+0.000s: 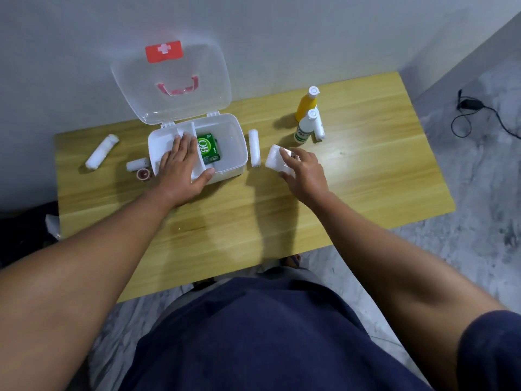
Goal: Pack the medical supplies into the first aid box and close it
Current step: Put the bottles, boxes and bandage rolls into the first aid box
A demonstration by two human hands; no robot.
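packing under way: left hand (181,162) lies flat, fingers straight, steadying the first aid box (235,142) at centre frame, lid (172,103) up. right hand (303,167) grips a white packet (274,160) just right of the box. likely next: carry it left, drop it beside the green carton (208,148) marked "ob". white bottle (306,128) label unreadable.

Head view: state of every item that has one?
First aid box: lid open, upright.
Green box: inside, right compartment.
Left hand: flat, resting on the left compartment.
Right hand: grips white pack, outside the box.
Yellow bottle: upright, capped.
White bottle: upright, capped.
Gauze roll: lying on the table, right of the box.
Long gauze roll: lying, far left.
Small jar: on table, left of box.
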